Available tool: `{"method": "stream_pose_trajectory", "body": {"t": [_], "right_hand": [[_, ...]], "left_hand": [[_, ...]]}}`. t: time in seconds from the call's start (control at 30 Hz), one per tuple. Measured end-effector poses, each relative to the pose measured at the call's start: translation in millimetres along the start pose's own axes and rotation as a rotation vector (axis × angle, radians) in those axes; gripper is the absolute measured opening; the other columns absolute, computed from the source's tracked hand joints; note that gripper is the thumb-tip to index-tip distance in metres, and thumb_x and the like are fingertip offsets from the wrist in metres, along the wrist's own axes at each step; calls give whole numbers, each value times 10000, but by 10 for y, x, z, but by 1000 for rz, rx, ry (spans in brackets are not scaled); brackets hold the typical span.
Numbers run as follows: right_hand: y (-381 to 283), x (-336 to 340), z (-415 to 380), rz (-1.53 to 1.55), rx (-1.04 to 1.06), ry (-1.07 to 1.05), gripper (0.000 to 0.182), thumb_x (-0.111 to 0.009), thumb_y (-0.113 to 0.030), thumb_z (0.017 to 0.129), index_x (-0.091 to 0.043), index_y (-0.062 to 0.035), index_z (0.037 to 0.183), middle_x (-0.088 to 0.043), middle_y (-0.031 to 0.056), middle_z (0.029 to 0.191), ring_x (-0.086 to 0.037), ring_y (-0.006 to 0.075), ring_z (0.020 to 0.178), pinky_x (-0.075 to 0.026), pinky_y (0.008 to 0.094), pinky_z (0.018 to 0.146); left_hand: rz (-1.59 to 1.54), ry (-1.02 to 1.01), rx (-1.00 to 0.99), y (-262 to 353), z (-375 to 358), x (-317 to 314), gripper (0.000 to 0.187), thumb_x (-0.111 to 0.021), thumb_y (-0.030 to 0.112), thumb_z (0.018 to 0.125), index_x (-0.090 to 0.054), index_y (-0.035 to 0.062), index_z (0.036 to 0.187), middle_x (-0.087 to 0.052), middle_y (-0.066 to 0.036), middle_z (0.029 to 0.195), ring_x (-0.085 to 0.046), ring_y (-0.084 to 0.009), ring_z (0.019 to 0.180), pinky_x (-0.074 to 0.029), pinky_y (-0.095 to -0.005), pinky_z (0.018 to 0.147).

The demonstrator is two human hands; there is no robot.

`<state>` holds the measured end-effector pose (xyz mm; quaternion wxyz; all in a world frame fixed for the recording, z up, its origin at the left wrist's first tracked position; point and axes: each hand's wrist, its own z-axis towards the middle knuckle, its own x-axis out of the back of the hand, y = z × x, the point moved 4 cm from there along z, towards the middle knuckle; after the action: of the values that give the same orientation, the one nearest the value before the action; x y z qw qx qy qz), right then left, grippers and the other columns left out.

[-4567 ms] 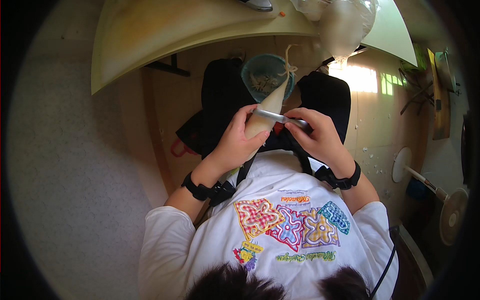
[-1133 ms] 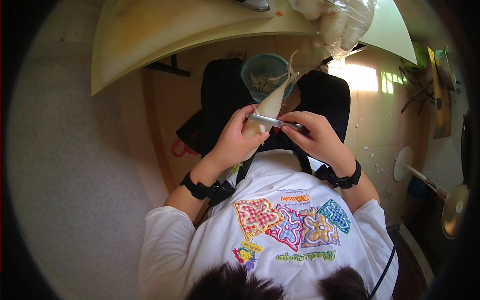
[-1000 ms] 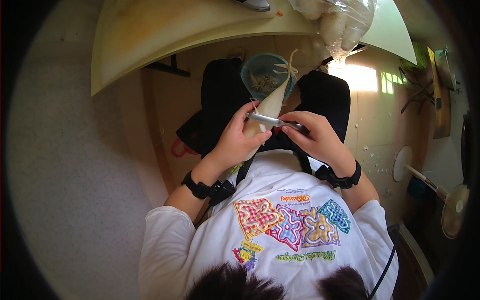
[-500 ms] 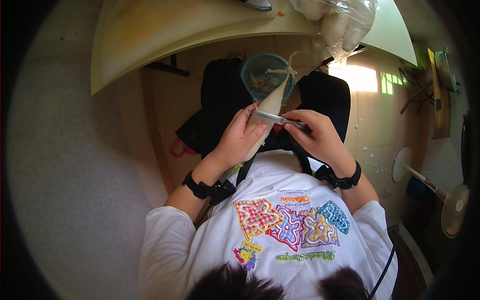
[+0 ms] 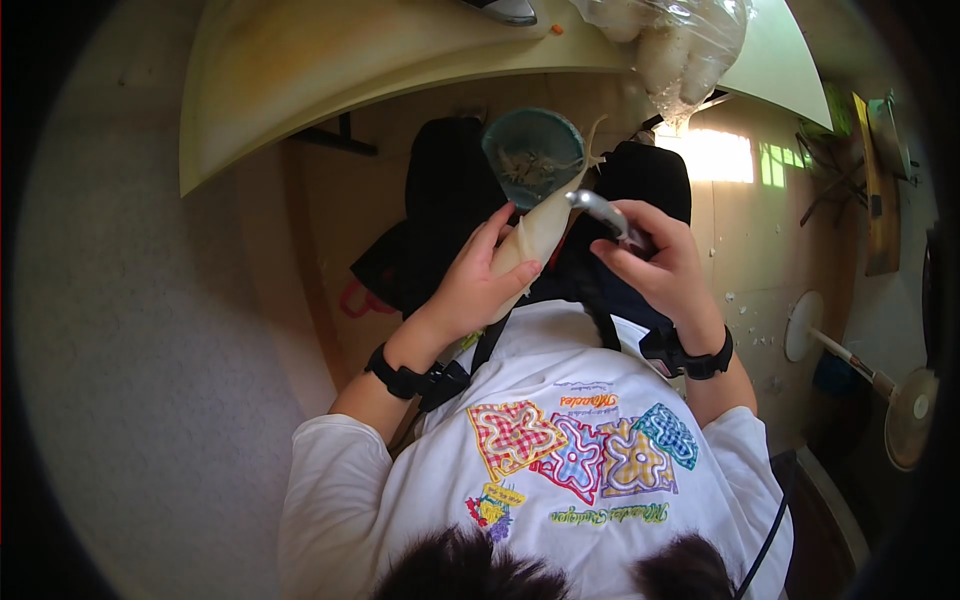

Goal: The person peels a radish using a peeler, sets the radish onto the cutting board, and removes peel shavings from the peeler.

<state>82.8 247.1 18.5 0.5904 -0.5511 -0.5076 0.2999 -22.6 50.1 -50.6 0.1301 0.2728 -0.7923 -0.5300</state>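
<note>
1. The left hand's (image 5: 478, 283) grip is clamped around the thick part of a white radish (image 5: 535, 238), thumb on top; the radish slants over the lap, between the dark-trousered legs.
2. The right hand's (image 5: 665, 262) grip is closed on the handle of a metal peeler (image 5: 602, 212), its head by the radish's narrow end; contact cannot be told.
3. The radish's root partly hides the rim of a blue basin (image 5: 547, 127) holding pale peelings (image 5: 530, 168).
4. Beyond, a clear bag (image 5: 690, 52) overhangs the table (image 5: 380, 45) edge.

Creamy white on the radish (image 5: 538, 238), silver on the peeler (image 5: 597, 208), teal on the bucket (image 5: 503, 137). White with red checks on the shirt (image 5: 545, 455).
</note>
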Motion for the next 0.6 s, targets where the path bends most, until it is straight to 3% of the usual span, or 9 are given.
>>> {"method": "stream_pose_trajectory", "body": {"t": [0.07, 0.17, 0.3, 0.37, 0.43, 0.5, 0.6], "right_hand": [[-54, -211, 54, -8, -62, -131, 305, -766, -109, 801, -667, -1, 1068, -652, 58, 752, -574, 82, 643, -472, 236, 608], [54, -431, 85, -3, -69, -165, 323, -767, -138, 786, -679, -13, 1070, -648, 91, 749, -616, 132, 634, -487, 250, 611], [95, -485, 131, -5, 12, -155, 336, -767, -118, 763, -697, -58, 1087, -675, 103, 782, -656, 214, 661, -517, 288, 637], [65, -503, 143, -56, 111, -154, 332, -757, -75, 772, -699, -45, 1098, -671, 94, 787, -644, 189, 664, -502, 274, 625], [26, -481, 148, -110, 211, -150, 330, -747, -33, 781, -700, -31, 1108, -668, 86, 792, -631, 164, 667, -487, 259, 612], [8, -433, 134, -201, 243, -208, 329, -759, -18, 726, -715, -46, 1050, -617, 87, 725, -601, 213, 622, -468, 302, 579], [26, -413, 135, -201, 327, -186, 305, -759, -5, 678, -710, -41, 977, -569, 80, 679, -570, 217, 591, -442, 320, 552]], "left_hand": [[-18, -15, 23, -11, 15, -9, 831, -752, 201, 857, -279, -67, 1485, -495, -168, 1279, -544, -205, 1146, -451, -323, 986], [135, 18, -74, 40, 21, -29, 910, -795, 166, 800, -255, -77, 1490, -499, -157, 1273, -543, -205, 1144, -453, -319, 989], [-1, 37, -30, 60, 11, -11, 959, -814, 131, 765, -231, -80, 1497, -500, -150, 1271, -545, -206, 1149, -448, -309, 998], [127, 12, -67, 85, 2, 1, 994, -827, 101, 738, -217, -83, 1501, -498, -145, 1281, -543, -201, 1163, -439, -305, 1012], [56, -16, -55, 88, 0, -13, 1018, -841, 102, 725, -211, -84, 1503, -500, -142, 1282, -538, -198, 1173, -435, -306, 1017], [-15, -47, -43, 110, 5, -54, 1042, -855, 104, 713, -205, -85, 1505, -502, -139, 1284, -533, -195, 1182, -430, -307, 1022], [-152, -102, -36, 130, 29, -89, 1076, -879, 119, 699, -199, -84, 1508, -512, -126, 1264, -524, -187, 1182, -427, -309, 1025]]}}
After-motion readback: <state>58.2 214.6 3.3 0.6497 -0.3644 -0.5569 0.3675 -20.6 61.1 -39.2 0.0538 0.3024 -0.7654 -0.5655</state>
